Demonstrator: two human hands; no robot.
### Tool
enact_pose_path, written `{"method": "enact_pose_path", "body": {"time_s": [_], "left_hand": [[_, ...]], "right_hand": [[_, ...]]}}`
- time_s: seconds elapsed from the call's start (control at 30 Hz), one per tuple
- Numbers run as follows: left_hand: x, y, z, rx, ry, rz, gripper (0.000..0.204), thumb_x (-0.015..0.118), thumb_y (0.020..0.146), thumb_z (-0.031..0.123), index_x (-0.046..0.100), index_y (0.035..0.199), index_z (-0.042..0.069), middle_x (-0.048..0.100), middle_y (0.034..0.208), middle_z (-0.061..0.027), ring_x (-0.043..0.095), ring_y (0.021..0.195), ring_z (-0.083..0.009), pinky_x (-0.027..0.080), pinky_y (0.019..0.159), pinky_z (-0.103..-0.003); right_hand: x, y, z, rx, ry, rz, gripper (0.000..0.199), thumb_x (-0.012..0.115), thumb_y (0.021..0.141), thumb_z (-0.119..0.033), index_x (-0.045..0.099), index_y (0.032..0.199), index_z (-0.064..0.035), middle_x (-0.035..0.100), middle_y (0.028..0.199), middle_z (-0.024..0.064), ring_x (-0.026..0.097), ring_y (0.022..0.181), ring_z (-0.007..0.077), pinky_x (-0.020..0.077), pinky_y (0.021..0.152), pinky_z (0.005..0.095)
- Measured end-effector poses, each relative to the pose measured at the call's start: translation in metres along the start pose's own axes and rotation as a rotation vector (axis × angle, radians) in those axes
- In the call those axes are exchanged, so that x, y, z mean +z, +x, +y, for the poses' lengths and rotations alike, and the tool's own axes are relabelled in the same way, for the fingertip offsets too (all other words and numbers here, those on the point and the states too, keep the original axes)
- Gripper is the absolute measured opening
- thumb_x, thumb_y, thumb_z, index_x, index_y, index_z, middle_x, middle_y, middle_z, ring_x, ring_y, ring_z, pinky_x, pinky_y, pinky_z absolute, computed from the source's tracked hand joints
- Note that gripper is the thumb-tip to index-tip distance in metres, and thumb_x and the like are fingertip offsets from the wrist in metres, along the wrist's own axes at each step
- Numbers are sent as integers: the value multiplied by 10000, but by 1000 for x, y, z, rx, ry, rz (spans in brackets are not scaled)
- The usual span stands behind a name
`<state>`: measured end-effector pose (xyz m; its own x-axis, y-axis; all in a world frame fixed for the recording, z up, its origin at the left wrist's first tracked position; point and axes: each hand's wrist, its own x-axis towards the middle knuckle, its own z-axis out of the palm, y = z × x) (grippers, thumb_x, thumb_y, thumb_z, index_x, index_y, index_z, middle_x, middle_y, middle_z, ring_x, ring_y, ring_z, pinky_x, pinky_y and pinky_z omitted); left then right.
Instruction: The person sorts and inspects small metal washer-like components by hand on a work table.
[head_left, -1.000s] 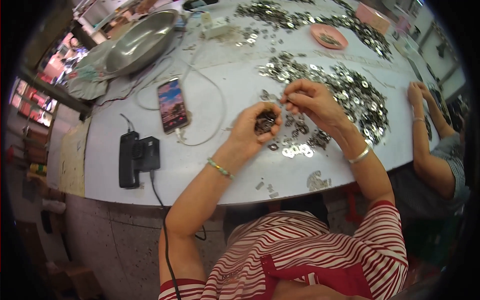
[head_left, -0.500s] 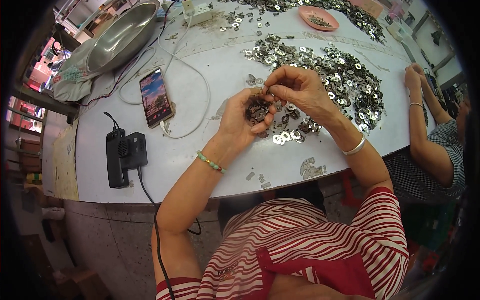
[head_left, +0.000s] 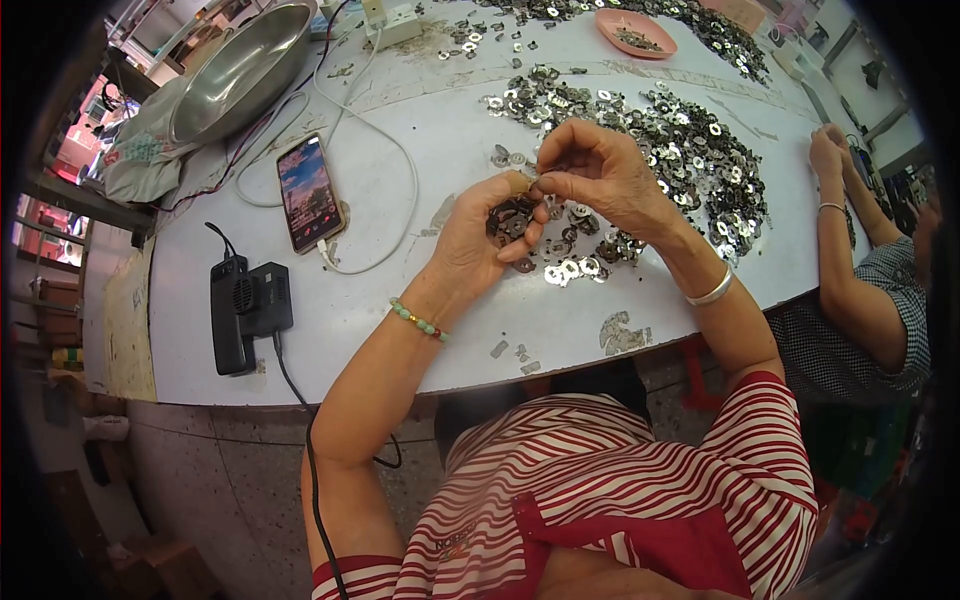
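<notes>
Charger (head_left: 248, 310) and phone (head_left: 310, 192) lie left on the table (head_left: 420, 160). We note left hand (head_left: 478, 245) cupped, holding washers (head_left: 513, 216); right hand (head_left: 600, 175) pinches one above it; pile (head_left: 690, 150) beyond.

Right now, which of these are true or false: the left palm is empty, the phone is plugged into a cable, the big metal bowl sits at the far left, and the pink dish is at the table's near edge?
1. The left hand has an empty palm. False: it cups small dark metal parts.
2. The phone has a white cable plugged in. True.
3. The metal bowl sits at the table's far left. True.
4. The pink dish is at the near edge. False: it lies at the far side.
5. The right hand pinches with its fingers at the left thumb. True.
</notes>
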<state>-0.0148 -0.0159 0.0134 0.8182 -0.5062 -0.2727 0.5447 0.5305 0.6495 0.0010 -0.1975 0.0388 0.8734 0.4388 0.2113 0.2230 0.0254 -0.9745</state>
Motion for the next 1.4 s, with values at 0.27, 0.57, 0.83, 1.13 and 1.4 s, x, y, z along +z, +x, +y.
{"method": "enact_pose_path", "body": {"time_s": [0.27, 0.57, 0.83, 1.13, 1.4], "left_hand": [[-3, 1, 3, 115, -27, -67, 158, 498, 895, 167, 545, 894, 16, 571, 757, -115, 539, 556, -144, 320, 317, -171], [0, -2, 4, 147, 9, -100, 102, 508, 888, 134, 506, 858, 37, 558, 764, -114, 524, 559, -134, 307, 320, -164], [3, -1, 3, 136, 127, -41, 110, 518, 891, 149, 499, 858, 46, 561, 759, -101, 517, 542, -112, 301, 319, -161], [3, 0, 2, 161, 180, -17, 116, 517, 894, 153, 500, 852, 46, 567, 750, -86, 510, 524, -94, 291, 321, -154], [2, -4, -1, 206, 179, 7, 157, 510, 902, 191, 525, 888, 36, 571, 734, -79, 519, 527, -91, 298, 320, -154]], "right_hand": [[-5, 2, 3, -107, 52, -39, 119, 675, 820, -31, 631, 926, 3, 627, 856, 12, 586, 769, 58, 497, 703, 198], [-8, 0, -4, 17, -32, 41, 130, 673, 829, -59, 669, 942, 5, 621, 854, 25, 571, 704, 80, 477, 644, 199], [-2, 0, -5, -42, -43, 71, 184, 619, 862, -61, 663, 1020, 22, 615, 852, 35, 570, 703, 92, 478, 648, 213], [-2, 0, -2, 41, 5, 8, 220, 625, 855, -71, 631, 1053, 23, 633, 858, 28, 596, 741, 60, 495, 678, 187], [-1, -2, -6, 105, 27, -27, 236, 646, 846, -71, 605, 1058, 25, 612, 845, 14, 598, 745, 62, 493, 674, 175]]}}
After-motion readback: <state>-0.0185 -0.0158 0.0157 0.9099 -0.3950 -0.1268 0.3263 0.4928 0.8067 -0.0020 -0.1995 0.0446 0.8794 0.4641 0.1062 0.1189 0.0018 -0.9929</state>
